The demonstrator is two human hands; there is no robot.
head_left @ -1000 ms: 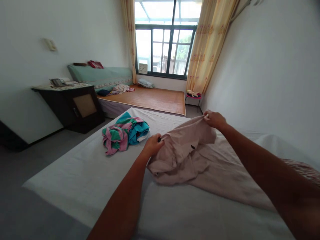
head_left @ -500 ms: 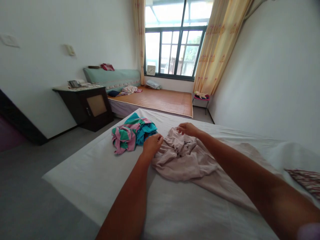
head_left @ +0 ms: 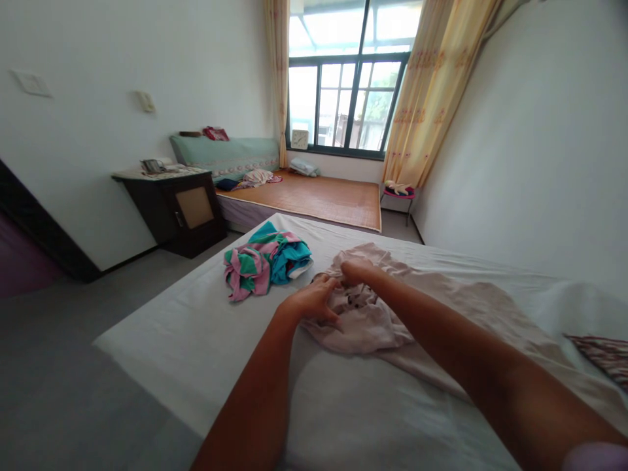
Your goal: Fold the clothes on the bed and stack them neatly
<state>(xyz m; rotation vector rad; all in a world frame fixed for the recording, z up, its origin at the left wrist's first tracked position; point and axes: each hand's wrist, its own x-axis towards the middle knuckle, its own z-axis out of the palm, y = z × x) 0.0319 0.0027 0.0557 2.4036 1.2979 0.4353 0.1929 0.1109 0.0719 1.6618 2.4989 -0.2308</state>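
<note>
A crumpled pale pink garment (head_left: 363, 327) lies on the white-sheeted surface (head_left: 196, 340), with a long part stretching to the right. My left hand (head_left: 314, 302) rests at the garment's left edge, its thumb and fingers spread apart. My right hand (head_left: 354, 273) is bent down onto the upper part of the garment, close to the left hand; its fingertips are hidden. Beyond my left hand sits a bunched pink, green and blue cloth (head_left: 267, 261), touched by neither hand.
A patterned red and white cloth (head_left: 601, 356) is at the right edge. Behind are a bed with a brown mat (head_left: 318, 199), a dark cabinet (head_left: 193, 209), a small stool (head_left: 400, 191) and a window with curtains (head_left: 422, 98).
My right hand has come down onto the garment and slightly left. My left hand has moved onto the garment's left edge and its fingers have spread. The view has shifted slightly.
</note>
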